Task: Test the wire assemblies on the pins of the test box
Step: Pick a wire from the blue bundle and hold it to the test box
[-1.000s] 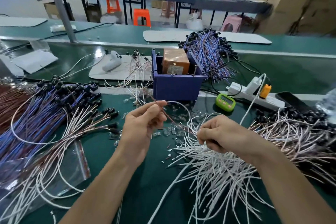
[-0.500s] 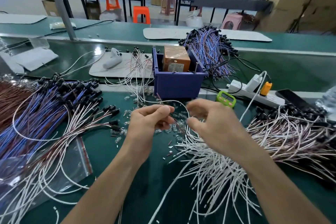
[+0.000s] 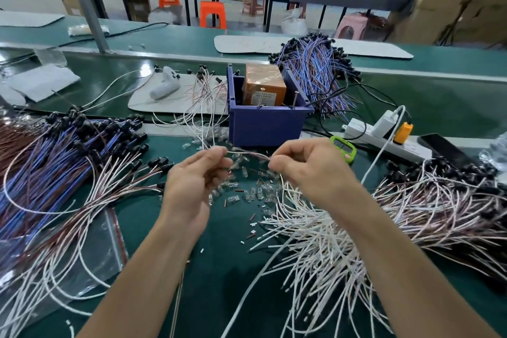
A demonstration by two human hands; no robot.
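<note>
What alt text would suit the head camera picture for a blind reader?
A person's left hand and right hand pinch a thin wire between them, before a blue test box on a green workbench. Loose white wires lie near the right hand; blue and brown wire bundles lie at left.

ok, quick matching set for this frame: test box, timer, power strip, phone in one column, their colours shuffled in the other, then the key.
Things:
1. test box
2. timer
3. power strip
4. phone

Colours:
a. black
b. purple
c. white
d. green

Pairs: 1-b, 2-d, 3-c, 4-a.
</note>
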